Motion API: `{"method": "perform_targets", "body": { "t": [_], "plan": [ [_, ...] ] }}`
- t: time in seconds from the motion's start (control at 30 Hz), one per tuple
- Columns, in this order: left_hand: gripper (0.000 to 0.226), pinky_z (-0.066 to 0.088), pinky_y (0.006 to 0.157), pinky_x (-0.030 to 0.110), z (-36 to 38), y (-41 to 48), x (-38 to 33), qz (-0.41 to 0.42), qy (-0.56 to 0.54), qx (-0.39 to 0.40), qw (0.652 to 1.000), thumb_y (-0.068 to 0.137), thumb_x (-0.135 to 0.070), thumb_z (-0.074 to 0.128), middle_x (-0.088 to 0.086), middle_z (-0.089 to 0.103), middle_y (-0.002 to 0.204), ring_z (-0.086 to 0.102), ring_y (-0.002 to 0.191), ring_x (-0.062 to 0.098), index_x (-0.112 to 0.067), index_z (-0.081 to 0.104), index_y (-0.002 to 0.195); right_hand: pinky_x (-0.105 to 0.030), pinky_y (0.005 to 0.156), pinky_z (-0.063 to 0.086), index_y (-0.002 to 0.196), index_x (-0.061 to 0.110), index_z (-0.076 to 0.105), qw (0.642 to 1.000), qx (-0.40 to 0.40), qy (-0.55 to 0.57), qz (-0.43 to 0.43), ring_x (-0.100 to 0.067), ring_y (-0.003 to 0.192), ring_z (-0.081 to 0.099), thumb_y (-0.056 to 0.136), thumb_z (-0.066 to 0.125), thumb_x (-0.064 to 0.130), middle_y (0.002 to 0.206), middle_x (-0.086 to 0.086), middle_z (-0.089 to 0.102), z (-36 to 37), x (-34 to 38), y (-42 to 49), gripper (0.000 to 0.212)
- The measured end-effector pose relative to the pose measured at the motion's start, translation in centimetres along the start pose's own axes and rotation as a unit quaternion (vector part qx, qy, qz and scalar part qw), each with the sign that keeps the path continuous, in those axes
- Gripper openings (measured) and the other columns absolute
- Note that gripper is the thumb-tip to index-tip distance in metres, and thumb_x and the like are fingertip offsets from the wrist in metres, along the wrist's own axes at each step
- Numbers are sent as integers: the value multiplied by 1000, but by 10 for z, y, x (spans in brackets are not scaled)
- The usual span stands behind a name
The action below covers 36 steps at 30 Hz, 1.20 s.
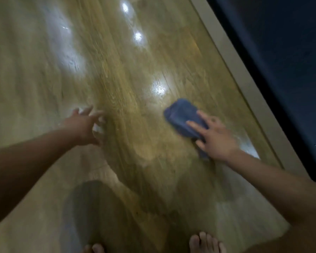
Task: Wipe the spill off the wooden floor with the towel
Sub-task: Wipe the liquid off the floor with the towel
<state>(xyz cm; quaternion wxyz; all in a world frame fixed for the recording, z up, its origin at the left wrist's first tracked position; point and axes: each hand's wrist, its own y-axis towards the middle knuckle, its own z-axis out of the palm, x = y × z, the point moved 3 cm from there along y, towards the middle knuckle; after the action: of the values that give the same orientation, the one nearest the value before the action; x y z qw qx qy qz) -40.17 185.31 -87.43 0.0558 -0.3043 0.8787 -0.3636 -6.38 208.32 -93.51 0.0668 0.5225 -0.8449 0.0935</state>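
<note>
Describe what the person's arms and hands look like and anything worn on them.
The left hand and right hand are bare: no gloves, and no ring, watch or band shows, though the frame is blurred. The left forearm and right forearm are bare too, no sleeve in view.

Floor: wood planks, yellow-brown, with a long visible grain. The finish is glossy and smooth; I see bright white spots of light mirrored in it, and a paler sheen across its left part. Towel: blue cloth, matt and soft, lying in crumpled folds under the flat fingers of my right hand; it reflects nothing. Skirting board along the floor's right edge: pale, smooth, with a dull satin look. Wall beyond it: dark blue, matt. Blur keeps me from telling wet film from polish on the planks.
</note>
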Motion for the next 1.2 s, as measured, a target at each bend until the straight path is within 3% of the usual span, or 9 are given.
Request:
{"method": "perform_targets", "body": {
  "t": [0.1, 0.2, 0.33, 0.43, 0.6, 0.8, 0.93, 1.03, 1.2],
  "plan": [
    [141, 20, 120, 51, -23, -3, -2, -28, -9, 20, 999, 46, -72, 84, 9, 5, 166, 13, 149, 38, -36, 4, 156, -52, 107, 38, 151, 31, 38, 960, -11, 33, 276, -46, 131, 35, 87, 62, 33, 163, -14, 17, -26, -75, -26, 68],
    [158, 17, 119, 58, 28, -21, -54, -39, -107, 127, 985, 50, -59, 90, 12, -28, 160, -8, 149, 43, -28, -31, 148, -49, 100, 39, 150, 33, 38, 936, -49, -15, 348, -44, 115, 38, 87, 59, 37, 161, -15, 18, -15, -42, -32, 67],
    [161, 21, 109, 72, 74, -22, -90, -107, -160, 125, 973, 57, -28, 95, 12, -56, 140, -29, 135, 57, -21, -44, 139, -48, 86, 45, 144, 39, 46, 979, -63, 45, 189, -41, 106, 43, 72, 67, 42, 157, -16, 31, 24, 89, -16, 75],
    [159, 20, 106, 77, 73, -13, -85, -94, -105, 149, 979, 57, -47, 92, 18, -48, 147, -28, 134, 62, -21, -38, 144, -50, 88, 47, 140, 41, 49, 998, -12, 64, 12, -39, 112, 41, 69, 76, 43, 157, -10, 32, 41, 169, -8, 77],
    [167, 23, 108, 71, 82, -13, -76, -91, -114, 129, 981, 47, -47, 96, 13, -48, 148, -26, 137, 57, -25, -39, 143, -48, 87, 49, 135, 39, 57, 992, 1, 104, -66, -37, 111, 50, 72, 71, 38, 154, -6, 41, 36, 126, -1, 65],
    [163, 29, 110, 63, 72, -25, -79, -94, -146, 106, 979, 55, -40, 94, 13, -50, 146, -20, 139, 58, -24, -44, 139, -55, 101, 42, 141, 33, 54, 957, -105, 82, 257, -47, 118, 42, 80, 70, 25, 157, -8, 32, 1, -34, -36, 63],
    [161, 29, 109, 64, 71, -27, -80, -90, -127, 106, 982, 54, -46, 93, 10, -46, 150, -17, 142, 54, -26, -40, 143, -52, 108, 33, 148, 30, 46, 915, -115, 67, 381, -48, 123, 34, 86, 61, 30, 162, -9, 19, 0, -31, -30, 63],
    [158, 25, 109, 69, 73, -31, -79, -89, -99, 81, 988, 55, -53, 91, 7, -42, 154, -17, 145, 49, -26, -37, 145, -49, 95, 43, 147, 31, 47, 958, -91, 57, 266, -43, 114, 39, 81, 62, 36, 160, -14, 24, 12, 47, -21, 67],
    [141, 18, 113, 70, 84, -29, -75, -69, -183, 62, 979, 71, -30, 87, 0, -47, 150, -28, 142, 47, -30, -31, 149, -50, 88, 53, 135, 40, 56, 975, 25, 76, -207, -38, 118, 49, 66, 77, 44, 154, -6, 41, 40, 152, -23, 71]
  ]
}}
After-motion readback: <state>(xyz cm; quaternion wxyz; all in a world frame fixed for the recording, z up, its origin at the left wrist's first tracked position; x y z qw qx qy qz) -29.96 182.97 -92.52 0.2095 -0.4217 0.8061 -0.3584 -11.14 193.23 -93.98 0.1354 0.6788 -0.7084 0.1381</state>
